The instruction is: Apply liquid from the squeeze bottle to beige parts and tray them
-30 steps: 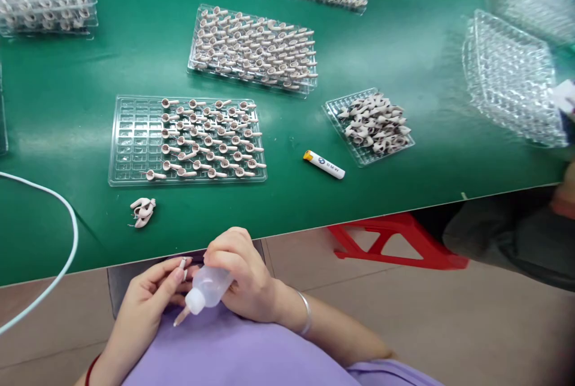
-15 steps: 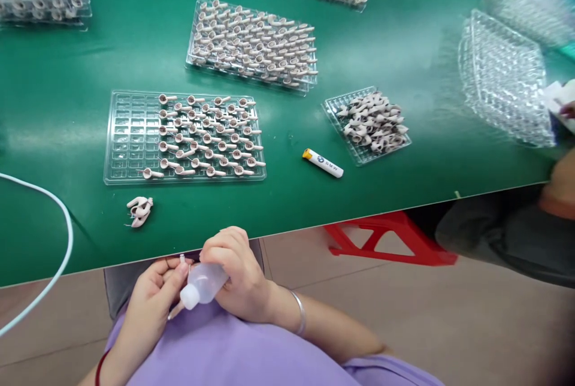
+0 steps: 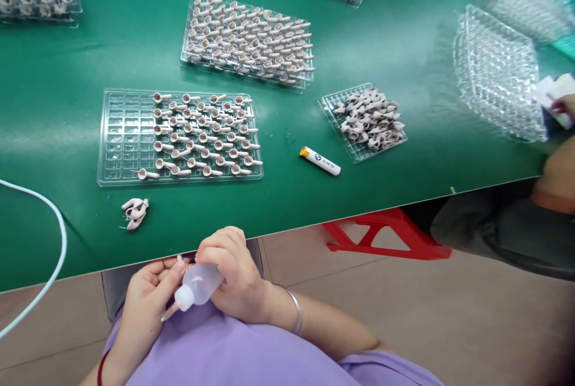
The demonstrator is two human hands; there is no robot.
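hands just below the near edge of a green, smooth-topped surface (image 3: 215,209), close together before a purple garment (image 3: 251,350). left hand (image 3: 148,299), with a dark red cord (image 3: 101,368) at the wrist: thumb and fingers pinched on a small, cream-coloured, narrow-ended part (image 3: 179,259), most of it hidden by the fingers. right hand (image 3: 237,281), with a silver-coloured bangle (image 3: 296,314) at the wrist: fingers closed around a translucent plastic bottle (image 3: 200,284), tilted so that its white cap (image 3: 184,298) points down and to the left, just beside the left hand.

on the surface, nearest the left hand, lies a small cluster of cream, curved parts with fine wires (image 3: 135,213). beyond it, a clear plastic rectangular tray (image 3: 102,134) carries rows of cream, ring-headed, stemmed parts (image 3: 204,137) across its middle and right. farther off is a stack of clear trays (image 3: 184,56) densely filled with similar parts. to the right lie a white cylinder with a yellow end (image 3: 320,160), lettered bmw, and a smaller clear tray (image 3: 329,105) bearing a heap of cream parts (image 3: 371,116).

at the left, a pale cable (image 3: 60,230); at the far right, stacked clear trays (image 3: 498,74) near a co-worker's hand (image 3: 563,107); below, a red plastic stool (image 3: 386,248).
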